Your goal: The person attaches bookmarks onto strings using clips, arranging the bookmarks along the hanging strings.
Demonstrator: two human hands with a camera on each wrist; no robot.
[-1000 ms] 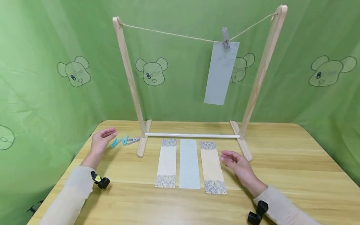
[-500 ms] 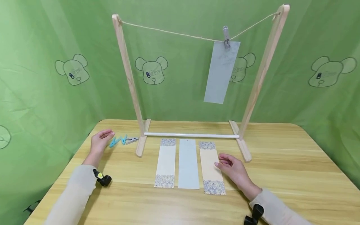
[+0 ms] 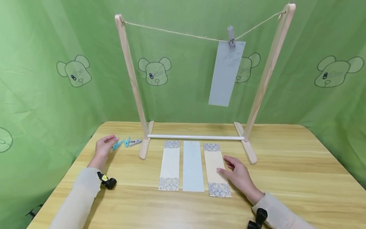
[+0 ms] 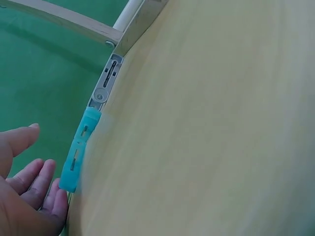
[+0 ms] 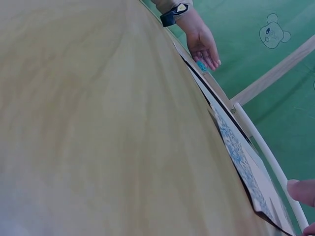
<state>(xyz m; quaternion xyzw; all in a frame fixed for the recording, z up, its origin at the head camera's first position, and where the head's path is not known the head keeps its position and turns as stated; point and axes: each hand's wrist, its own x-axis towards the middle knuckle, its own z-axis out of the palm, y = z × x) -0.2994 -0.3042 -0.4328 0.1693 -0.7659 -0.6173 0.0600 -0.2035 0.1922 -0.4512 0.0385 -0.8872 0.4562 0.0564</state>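
In the head view, my right hand (image 3: 238, 175) reaches over the right edge of a cream card (image 3: 213, 165) with blue lace-patterned ends, its thumb over the face and apart from the fingers. My left hand (image 3: 105, 148) is beside a teal clothespin (image 3: 118, 145); in the left wrist view its fingertips (image 4: 56, 189) lie right at the lower end of the clothespin, with the thumb held away. A second teal clothespin (image 3: 127, 142) and a grey clothespin (image 3: 135, 143) follow in line. Left of the cream card lie a plain pale blue card (image 3: 193, 167) and a white lace-ended card (image 3: 169, 165).
A wooden stand with two posts (image 3: 131, 73), a white crossbar (image 3: 195, 137) and a sagging string (image 3: 171, 31) spans the back of the table (image 3: 143, 210). A grey clothespin (image 3: 231, 37) holds a pale blue card (image 3: 227, 74) on the string. Green cloth (image 3: 186, 79) hangs behind.
My right hand has moved left and slightly down, over the cream card's right edge, its thumb spreading from the fingers. My left hand has lowered slightly beside the teal clothespin.
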